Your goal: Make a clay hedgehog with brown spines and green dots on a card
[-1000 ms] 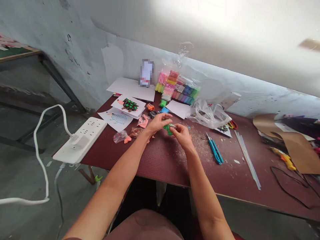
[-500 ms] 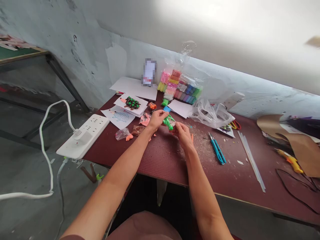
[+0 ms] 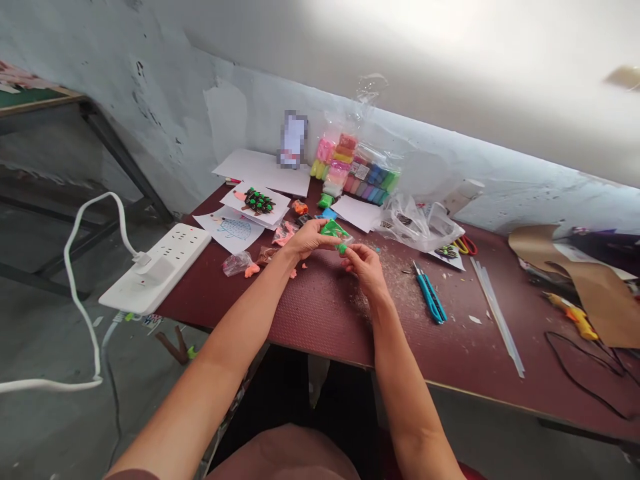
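My left hand [image 3: 306, 241] is closed on a small clear packet of green modelling clay [image 3: 333, 230], held above the table. Close beside it, my right hand [image 3: 366, 265] pinches a small lump of green clay [image 3: 343, 248] at the packet's near edge. Whether that lump is fully apart from the packet I cannot tell. To the left lie a paper with a clay hedgehog in black, pink and green [image 3: 257, 201] and a sheet with a blue hedgehog drawing [image 3: 234, 229]. Pink clay in a wrapper [image 3: 284, 233] lies just behind my left wrist.
Bags of coloured clay [image 3: 357, 170] lean against the wall by a phone [image 3: 293, 139]. A crumpled plastic bag [image 3: 420, 223], blue utility knife [image 3: 430, 293], clear glue sticks [image 3: 497, 317] and yellow glue gun [image 3: 573, 315] lie rightward. A white power strip [image 3: 157, 270] sits at the left edge.
The green clay was stretched between both hands; now the packet lies flatter in my left hand and my right fingers hold a small lump at its edge. The view has shifted slightly.
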Tool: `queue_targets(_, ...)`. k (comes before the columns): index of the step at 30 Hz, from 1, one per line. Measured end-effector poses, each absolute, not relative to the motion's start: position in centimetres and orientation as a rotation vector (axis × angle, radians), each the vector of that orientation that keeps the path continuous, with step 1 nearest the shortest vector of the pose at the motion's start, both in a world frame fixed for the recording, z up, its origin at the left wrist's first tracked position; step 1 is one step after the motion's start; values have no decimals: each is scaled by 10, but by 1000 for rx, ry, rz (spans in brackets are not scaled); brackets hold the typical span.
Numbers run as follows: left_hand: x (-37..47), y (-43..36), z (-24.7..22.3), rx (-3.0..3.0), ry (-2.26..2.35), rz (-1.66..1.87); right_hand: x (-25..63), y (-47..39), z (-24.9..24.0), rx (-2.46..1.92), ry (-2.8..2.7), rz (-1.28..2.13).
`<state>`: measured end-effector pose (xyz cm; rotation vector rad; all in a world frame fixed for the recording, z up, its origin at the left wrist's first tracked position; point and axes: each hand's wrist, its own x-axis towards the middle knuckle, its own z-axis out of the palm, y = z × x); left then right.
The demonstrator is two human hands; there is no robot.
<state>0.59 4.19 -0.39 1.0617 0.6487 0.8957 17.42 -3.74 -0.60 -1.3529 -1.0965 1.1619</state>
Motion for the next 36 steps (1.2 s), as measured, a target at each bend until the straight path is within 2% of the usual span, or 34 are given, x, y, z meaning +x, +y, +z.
queue_targets(12, 20, 32, -11, 1148, 648, 874, 180, -33, -14, -1463, -1076, 1001)
queue_targets(22, 19, 34, -10, 1114, 677, 925, 177, -36, -7, -1369, -1111, 1084)
queue_targets(30, 24, 34, -11, 1095, 710, 978, 170, -39, -4, -1433, -1200, 891)
queue_targets(36, 18, 33, -8, 1127, 661, 807, 173, -39, -11, -1500, -1261, 739)
